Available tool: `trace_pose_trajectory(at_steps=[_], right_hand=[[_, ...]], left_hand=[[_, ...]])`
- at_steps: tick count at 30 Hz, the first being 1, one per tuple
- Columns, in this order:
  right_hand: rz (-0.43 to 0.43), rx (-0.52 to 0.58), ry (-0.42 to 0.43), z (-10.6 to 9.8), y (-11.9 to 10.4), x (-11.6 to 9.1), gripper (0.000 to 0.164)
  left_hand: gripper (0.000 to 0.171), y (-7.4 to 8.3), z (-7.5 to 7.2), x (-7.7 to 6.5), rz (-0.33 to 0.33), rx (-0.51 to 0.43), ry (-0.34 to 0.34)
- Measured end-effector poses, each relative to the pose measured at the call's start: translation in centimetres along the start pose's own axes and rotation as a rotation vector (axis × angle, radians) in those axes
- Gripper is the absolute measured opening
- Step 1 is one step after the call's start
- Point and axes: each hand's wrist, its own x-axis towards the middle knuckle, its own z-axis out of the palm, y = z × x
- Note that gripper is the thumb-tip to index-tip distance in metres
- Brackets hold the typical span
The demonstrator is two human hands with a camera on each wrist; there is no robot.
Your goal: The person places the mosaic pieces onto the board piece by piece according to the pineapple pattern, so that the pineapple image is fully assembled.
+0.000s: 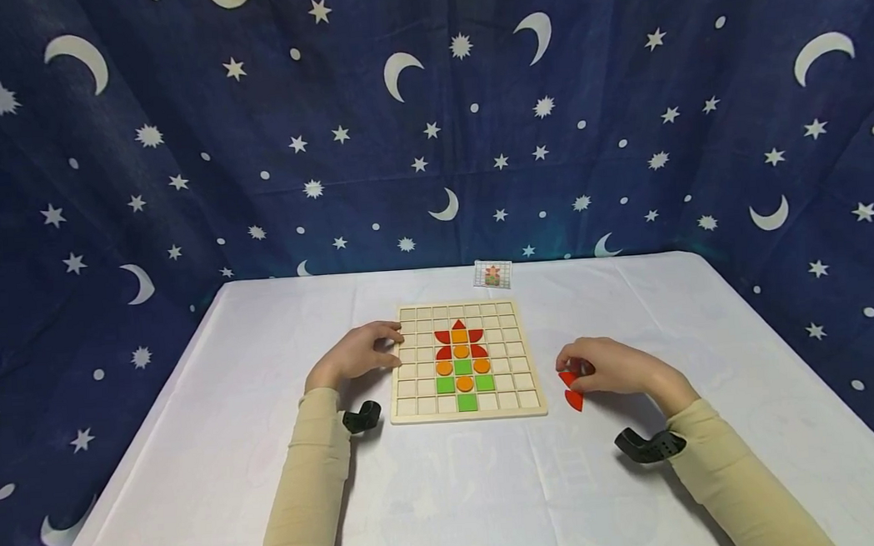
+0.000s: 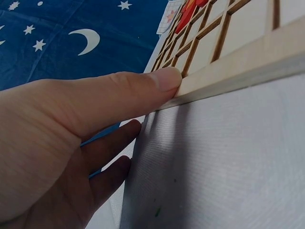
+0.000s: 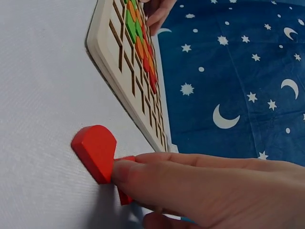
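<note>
A square wooden grid board (image 1: 468,416) lies on the white table, with red, orange and green pieces forming a figure in its cells. My left hand (image 1: 355,351) is at the board's left side; in the left wrist view its thumb (image 2: 167,80) touches the wooden edge while the other fingers stay loosely extended. To the right of the board, my right hand (image 1: 615,362) pinches a red quarter-circle piece (image 3: 125,196), partly hidden by the thumb. Right beside it, a second red quarter-circle piece (image 3: 97,148) lies on the cloth.
Behind the board, a small pattern card (image 1: 493,274) lies near the table's far edge. A dark blue curtain (image 1: 458,121) with moons and stars hangs behind the table. Each wrist wears a black camera mount (image 1: 650,445).
</note>
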Motion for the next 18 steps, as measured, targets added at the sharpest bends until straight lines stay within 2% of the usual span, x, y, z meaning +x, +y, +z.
trace_pose_trajectory(at_steps=[5,13,18], right_hand=[[-0.033,-0.022,0.038,0.09,0.26,0.02,0.015],[-0.002,-0.068,0.08,0.05,0.3,0.38,0.015],[-0.024,-0.059,0.094,0.06,-0.4,0.63,0.013]], left_hand=[[0.041,-0.05,-0.04,-0.01,-0.003,-0.007,-0.001],[0.04,-0.24,0.13,-0.02,-0.004,-0.01,0.002],[0.04,-0.13,0.05,-0.13,-0.001,-0.005,0.01]])
